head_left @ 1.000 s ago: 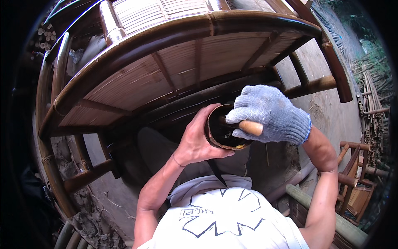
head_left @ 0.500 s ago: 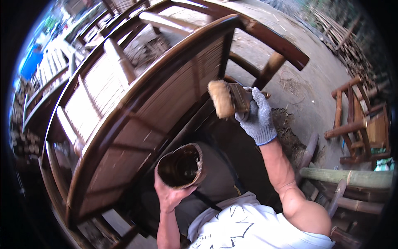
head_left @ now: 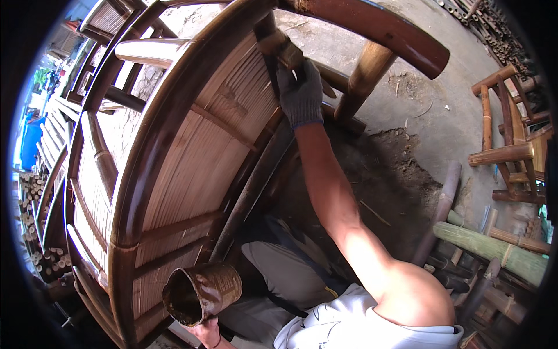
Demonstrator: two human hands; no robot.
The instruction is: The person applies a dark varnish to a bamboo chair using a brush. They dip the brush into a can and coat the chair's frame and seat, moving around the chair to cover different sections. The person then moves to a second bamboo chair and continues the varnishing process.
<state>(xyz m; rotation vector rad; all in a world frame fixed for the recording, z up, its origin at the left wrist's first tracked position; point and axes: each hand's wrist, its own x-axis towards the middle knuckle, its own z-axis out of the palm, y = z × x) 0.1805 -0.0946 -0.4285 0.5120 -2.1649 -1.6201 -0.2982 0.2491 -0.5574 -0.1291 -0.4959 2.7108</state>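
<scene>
Floor: a grey, dusty concrete-looking floor (head_left: 430,93) runs off to the right, with a patch of crumbled brown dirt (head_left: 410,154) on it.
Furniture: a big glossy dark-brown bamboo frame (head_left: 152,157) fills the left half, its thick curved rail sweeping from top to bottom.
Panel: a pale, thin-slatted wooden panel (head_left: 186,174) sits inside that rail, crossed by brown battens; a darker brown patch shows near its upper end.
Chair: a small brown bamboo chair (head_left: 503,158) stands well apart, over on the right.
Pole: a thick pale-green bamboo pole (head_left: 494,247) lies below the chair, near the worker's right shoulder.
Can: a brown-smeared cylindrical can (head_left: 221,288) is tipped over sideways by the panel's lower end, its dark mouth facing left.
Right hand: this hand (head_left: 300,96), in a grey knitted glove with a blue cuff, reaches up to the panel's far end, closed around the brush.
Left hand: bare and partly hidden, this hand (head_left: 208,333) supports the can from below; I can't make out all its fingers.
Brush: a broad, brown-stained brush (head_left: 282,49) is up by the panel's top corner; I can't tell whether its bristles touch.
</scene>
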